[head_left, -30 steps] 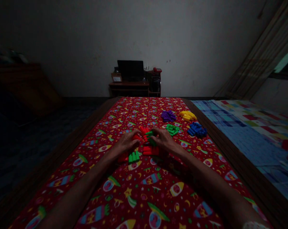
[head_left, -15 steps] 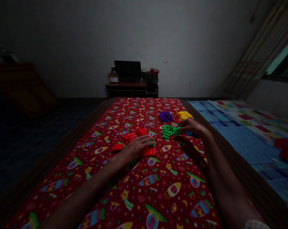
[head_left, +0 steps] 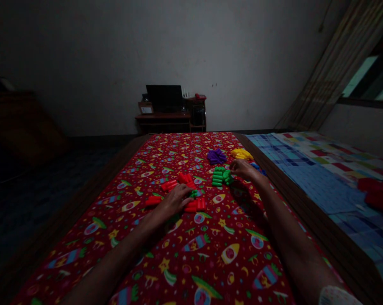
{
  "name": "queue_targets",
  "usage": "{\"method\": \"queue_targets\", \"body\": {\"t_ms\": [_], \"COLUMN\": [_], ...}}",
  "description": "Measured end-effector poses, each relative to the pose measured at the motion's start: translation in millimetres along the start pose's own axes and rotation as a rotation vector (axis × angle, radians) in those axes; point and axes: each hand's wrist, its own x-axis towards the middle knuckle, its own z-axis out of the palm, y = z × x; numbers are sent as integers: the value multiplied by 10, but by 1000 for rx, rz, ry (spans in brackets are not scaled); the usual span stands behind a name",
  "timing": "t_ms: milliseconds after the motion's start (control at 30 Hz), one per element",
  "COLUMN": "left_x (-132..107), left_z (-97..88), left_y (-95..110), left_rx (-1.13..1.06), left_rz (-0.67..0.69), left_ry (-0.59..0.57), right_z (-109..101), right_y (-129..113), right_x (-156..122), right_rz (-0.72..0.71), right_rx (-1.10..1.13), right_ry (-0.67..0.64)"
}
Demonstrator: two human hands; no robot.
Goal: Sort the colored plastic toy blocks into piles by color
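Note:
On a red patterned cloth lie small plastic pieces sorted by colour. My left hand rests palm down among scattered red pieces, its fingers stretched over a few red and green ones. My right hand reaches to the green pile, fingers curled beside it; whether it holds a piece is hidden. A purple pile and a yellow pile lie farther back. Blue pieces peek out behind my right hand.
The cloth covers a long wooden table. A bed with a checked cover lies along the right, with red objects on it. A desk with a dark monitor stands against the far wall. A curtain hangs at right.
My right hand left the red pieces, moved right to the green pile, then drew in close to it. My left hand slid slightly right over the red pieces. The view shifted a little.

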Motion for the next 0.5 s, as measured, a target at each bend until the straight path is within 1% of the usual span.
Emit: {"method": "queue_targets", "body": {"t_ms": [67, 133, 233, 267, 333, 400, 433, 500], "left_x": [27, 56, 76, 76, 73, 70, 68, 52], "left_z": [32, 47, 48, 46, 35, -1, -37, -156], "left_y": [-41, -53, -10, 16, 72, 114, 122, 111], "left_rx": [-13, -33, -80, -85, -76, -64, -59, -31], "left_rz": [-46, -94, -146, -147, -128, -99, -93, -94], "left_ry": [19, 48, 126, 154, 192, 196, 186, 138], "right_z": [-32, 9, 211, 295, 438, 495, 480, 373], "right_y": [-155, -376, -747, -852, -995, -1020, -987, -844], "right_x": [-47, -111, -225, -258, -302, -305, -291, -240], "right_rz": [-80, -201, -411, -463, -522, -535, -523, -467], "right_rx": [14, 87, 261, 296, 305, 273, 256, 217], "right_ry": [14, -22, -143, -164, -151, -117, -106, -102]}}
